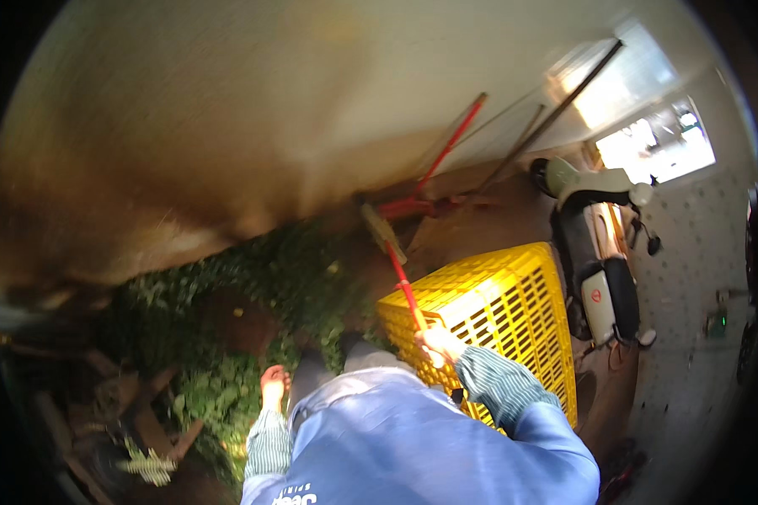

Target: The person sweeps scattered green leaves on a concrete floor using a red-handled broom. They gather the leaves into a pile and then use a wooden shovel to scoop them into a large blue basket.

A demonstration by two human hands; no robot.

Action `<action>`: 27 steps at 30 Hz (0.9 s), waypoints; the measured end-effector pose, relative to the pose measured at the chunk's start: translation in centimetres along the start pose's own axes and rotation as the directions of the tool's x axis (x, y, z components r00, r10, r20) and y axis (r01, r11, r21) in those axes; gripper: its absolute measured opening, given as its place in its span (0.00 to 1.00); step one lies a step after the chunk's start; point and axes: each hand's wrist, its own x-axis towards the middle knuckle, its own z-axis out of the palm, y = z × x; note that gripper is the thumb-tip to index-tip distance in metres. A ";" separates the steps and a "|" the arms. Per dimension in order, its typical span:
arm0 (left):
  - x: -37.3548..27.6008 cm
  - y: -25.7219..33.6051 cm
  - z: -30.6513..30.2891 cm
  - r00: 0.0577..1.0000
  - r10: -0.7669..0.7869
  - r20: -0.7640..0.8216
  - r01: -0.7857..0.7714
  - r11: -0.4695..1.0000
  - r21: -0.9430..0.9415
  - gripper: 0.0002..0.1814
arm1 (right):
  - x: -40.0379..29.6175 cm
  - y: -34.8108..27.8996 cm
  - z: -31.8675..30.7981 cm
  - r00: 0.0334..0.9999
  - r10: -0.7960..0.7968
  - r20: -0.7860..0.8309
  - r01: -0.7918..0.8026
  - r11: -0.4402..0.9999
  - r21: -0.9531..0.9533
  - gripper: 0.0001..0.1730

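Observation:
My right hand [441,344] is closed around the red handle of a broom [407,289], whose tan brush head points away from me toward the wall. The hand is in front of a yellow slatted plastic crate [505,309], and the handle crosses its near corner. My left hand [275,382] hangs low beside my leg, fingers curled, with nothing seen in it. Below and around that hand, green leafy stems [218,394] cover the floor. A red long-handled dustpan [407,207] stands by the wall past the brush head.
A long dark pole [559,110] leans on the pale, stained wall [240,113]. A motor scooter [600,271] is parked beyond the crate, near a bright window [660,142]. Wooden pieces [145,416] lie at the lower left. Brown floor [511,208] shows between dustpan and scooter.

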 end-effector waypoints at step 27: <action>2.8 27.0 41.2 0.624 0.216 0.751 -0.705 0.571 0.421 0.10 | 0.2 -5.7 -18.5 0.970 -0.058 -0.238 0.243 0.101 0.965 0.14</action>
